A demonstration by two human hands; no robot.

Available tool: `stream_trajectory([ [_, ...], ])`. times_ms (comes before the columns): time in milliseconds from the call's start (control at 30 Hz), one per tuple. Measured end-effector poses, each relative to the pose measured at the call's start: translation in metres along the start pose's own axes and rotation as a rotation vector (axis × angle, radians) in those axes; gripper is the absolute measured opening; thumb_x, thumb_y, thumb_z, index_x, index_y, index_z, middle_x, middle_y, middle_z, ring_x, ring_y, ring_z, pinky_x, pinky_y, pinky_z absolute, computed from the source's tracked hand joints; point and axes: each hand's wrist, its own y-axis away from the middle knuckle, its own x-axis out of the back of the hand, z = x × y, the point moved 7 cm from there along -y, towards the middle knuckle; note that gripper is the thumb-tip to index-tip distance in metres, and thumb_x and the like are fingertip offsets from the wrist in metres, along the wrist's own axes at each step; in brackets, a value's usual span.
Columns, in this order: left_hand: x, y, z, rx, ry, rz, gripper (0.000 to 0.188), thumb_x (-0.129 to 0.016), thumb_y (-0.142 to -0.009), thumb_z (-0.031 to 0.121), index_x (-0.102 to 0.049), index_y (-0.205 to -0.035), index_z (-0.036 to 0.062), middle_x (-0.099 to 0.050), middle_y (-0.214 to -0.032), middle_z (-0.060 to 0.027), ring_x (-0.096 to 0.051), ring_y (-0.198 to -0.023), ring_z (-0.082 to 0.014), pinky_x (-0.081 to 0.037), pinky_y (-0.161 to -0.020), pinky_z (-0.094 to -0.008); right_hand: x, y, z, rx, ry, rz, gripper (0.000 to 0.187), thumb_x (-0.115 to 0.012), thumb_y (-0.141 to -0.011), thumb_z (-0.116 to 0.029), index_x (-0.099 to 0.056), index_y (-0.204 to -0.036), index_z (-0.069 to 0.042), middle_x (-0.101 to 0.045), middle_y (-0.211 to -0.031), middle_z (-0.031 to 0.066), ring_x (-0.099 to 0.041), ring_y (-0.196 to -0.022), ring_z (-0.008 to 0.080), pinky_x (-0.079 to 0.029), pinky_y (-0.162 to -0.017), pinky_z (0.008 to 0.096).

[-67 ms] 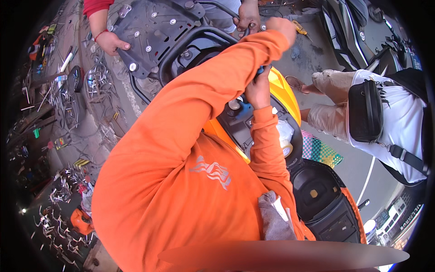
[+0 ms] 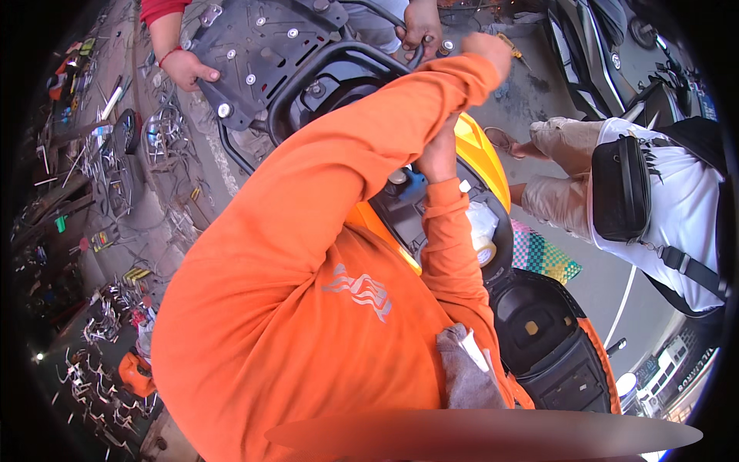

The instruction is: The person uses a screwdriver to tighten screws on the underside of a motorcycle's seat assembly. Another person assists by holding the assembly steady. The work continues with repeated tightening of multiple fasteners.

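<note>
My left arm reaches across the yellow scooter point(image 2: 481, 154). At its end my left hand point(image 2: 486, 51) is closed like a fist beside the black grab rail point(image 2: 331, 55); what it grips, if anything, is hidden. Under that forearm my right hand point(image 2: 440, 158) is over the open under-seat compartment point(image 2: 499, 227). My left sleeve covers most of its fingers; just before, they curled round something dark blue. A blue part point(image 2: 414, 185) shows below them. A black rack plate point(image 2: 289, 58) with several bolts lies over the scooter's tail, held by another person's hands point(image 2: 188, 71) on both sides.
The raised black seat point(image 2: 543, 323) leans at lower right. A clear plastic bag point(image 2: 481, 219) and a tape roll point(image 2: 485, 254) sit in the compartment. A person in a white shirt point(image 2: 662, 215) stands at right. A yellow-handled screwdriver point(image 2: 508, 46) and metal scrap point(image 2: 165, 138) lie on the ground.
My left hand has shifted slightly up and to the right. The fingers of my right hand have slipped further behind my left sleeve. The rack plate has hardly moved.
</note>
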Motion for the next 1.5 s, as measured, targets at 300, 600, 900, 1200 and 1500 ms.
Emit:
stream_trajectory([
  [300,-0.056,0.050,0.097,-0.211,-0.174,-0.068,0.016,-0.067,-0.087,0.018,-0.077,-0.101,0.0180,-0.075,-0.097,0.0005,-0.072,-0.098,-0.0184,-0.058,-0.070,-0.0321,0.033,0.066,-0.008,0.123,0.112,-0.276,0.036,-0.058,-0.091,-0.014,-0.062,-0.122,0.003,-0.070,-0.109,0.0174,-0.064,-0.105,0.0276,-0.049,-0.095,0.0409],
  [600,-0.176,0.108,0.112,-0.352,0.310,0.179,0.018,-0.066,-0.088,0.021,-0.075,-0.102,0.0147,-0.074,-0.102,-0.0080,-0.073,-0.093,-0.0258,-0.059,-0.073,-0.0445,0.157,0.003,-0.109,0.082,0.214,-0.016,0.027,-0.067,-0.090,-0.021,-0.069,-0.110,-0.003,-0.072,-0.098,0.0108,-0.066,-0.088,0.0188,-0.051,-0.079,0.0320],
  [900,-0.159,0.225,0.059,-0.683,0.028,-0.166,0.027,-0.051,-0.095,0.027,-0.069,-0.102,0.0077,-0.071,-0.098,-0.0178,-0.070,-0.088,-0.0345,-0.057,-0.076,-0.0436,0.024,-0.043,-0.084,0.653,0.888,-0.316,0.019,-0.066,-0.084,-0.033,-0.071,-0.092,-0.016,-0.066,-0.093,0.0014,-0.066,-0.090,0.0227,-0.049,-0.076,0.0402],
  [1200,-0.084,0.294,-0.032,-0.487,0.222,-0.410,0.028,-0.059,-0.082,0.032,-0.067,-0.086,0.0060,-0.069,-0.082,-0.0213,-0.068,-0.075,-0.0409,-0.055,-0.069,-0.0507,0.020,-0.043,-0.072,0.411,0.632,-0.149,0.019,-0.055,-0.089,-0.023,-0.069,-0.097,-0.013,-0.068,-0.097,0.0071,-0.067,-0.086,0.0318,-0.053,-0.077,0.0426],
  [1500,0.028,0.279,-0.157,-0.502,0.212,-0.043,0.056,-0.071,-0.066,0.016,-0.059,-0.120,0.0073,-0.067,-0.087,-0.0150,-0.067,-0.084,-0.0369,-0.055,-0.074,-0.0466,0.020,-0.041,-0.062,0.141,0.489,0.096,0.024,-0.057,-0.089,-0.030,-0.072,-0.100,-0.015,-0.071,-0.088,0.0149,-0.068,-0.085,0.0360,-0.054,-0.077,0.0445],
])
